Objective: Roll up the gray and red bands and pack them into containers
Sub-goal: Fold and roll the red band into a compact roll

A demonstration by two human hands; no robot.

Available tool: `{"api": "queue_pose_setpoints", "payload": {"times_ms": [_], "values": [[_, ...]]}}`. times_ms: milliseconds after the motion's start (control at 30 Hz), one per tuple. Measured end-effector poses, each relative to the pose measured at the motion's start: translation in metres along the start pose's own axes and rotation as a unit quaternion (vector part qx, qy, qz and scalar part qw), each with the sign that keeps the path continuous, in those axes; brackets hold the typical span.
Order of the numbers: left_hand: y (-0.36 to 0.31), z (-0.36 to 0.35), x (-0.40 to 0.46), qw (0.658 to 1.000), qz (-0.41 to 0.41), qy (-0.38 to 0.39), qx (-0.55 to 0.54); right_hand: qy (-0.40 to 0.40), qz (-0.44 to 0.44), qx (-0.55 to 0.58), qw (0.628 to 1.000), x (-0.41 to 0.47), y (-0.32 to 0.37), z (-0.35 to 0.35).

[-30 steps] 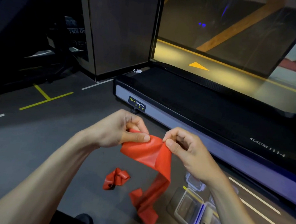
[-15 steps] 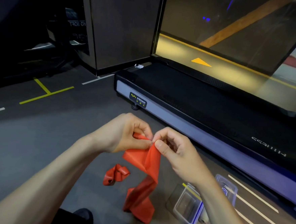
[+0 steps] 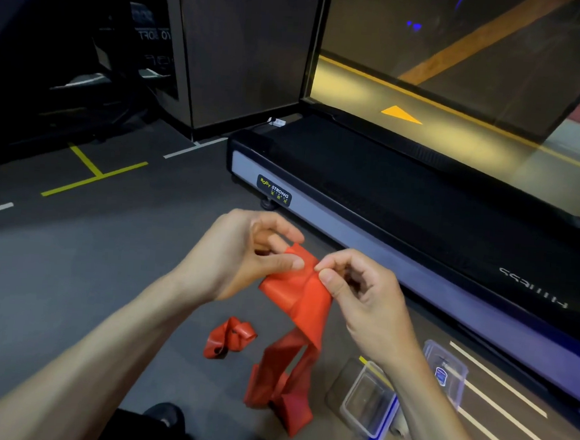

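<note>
Left hand [image 3: 241,257] and right hand [image 3: 362,300] are both pinching the top edge of the long flat red rubber band [image 3: 296,299] — its tail is trailing to the floor [image 3: 72,273], just beside the clear plastic containers [image 3: 368,400].

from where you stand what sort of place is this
Most likely a gym or fitness room. A treadmill labelled "Body Strong" sits on a dark floor marked with yellow and white lines, and the hands hold a red band of the stretchy exercise kind.
</note>
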State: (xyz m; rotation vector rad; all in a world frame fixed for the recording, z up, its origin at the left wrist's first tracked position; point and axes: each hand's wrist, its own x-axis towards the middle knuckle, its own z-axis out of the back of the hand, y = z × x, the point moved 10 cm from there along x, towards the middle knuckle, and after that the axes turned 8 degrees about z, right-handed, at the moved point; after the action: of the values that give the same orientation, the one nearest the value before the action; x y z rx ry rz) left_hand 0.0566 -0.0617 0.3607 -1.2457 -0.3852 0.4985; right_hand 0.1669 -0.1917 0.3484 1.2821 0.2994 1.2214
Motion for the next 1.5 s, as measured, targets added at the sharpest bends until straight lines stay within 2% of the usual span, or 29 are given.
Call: {"api": "queue_pose_setpoints", "payload": {"times_ms": [400, 867, 1500], "values": [[-0.001, 0.003, -0.001, 1.0, 0.015, -0.007, 0.024, 0.003, 0.013, 0.006, 1.0, 0.001, 0.004, -0.002], [-0.001, 0.006, -0.007, 0.999, 0.032, 0.0, -0.005, 0.045, 0.039, -0.002, 0.998, -0.002, 0.012, -0.007], [0.0, 0.005, -0.006, 0.999, 0.033, -0.002, -0.003, 0.058, 0.041, -0.022, 0.997, -0.003, 0.01, -0.009]]}}
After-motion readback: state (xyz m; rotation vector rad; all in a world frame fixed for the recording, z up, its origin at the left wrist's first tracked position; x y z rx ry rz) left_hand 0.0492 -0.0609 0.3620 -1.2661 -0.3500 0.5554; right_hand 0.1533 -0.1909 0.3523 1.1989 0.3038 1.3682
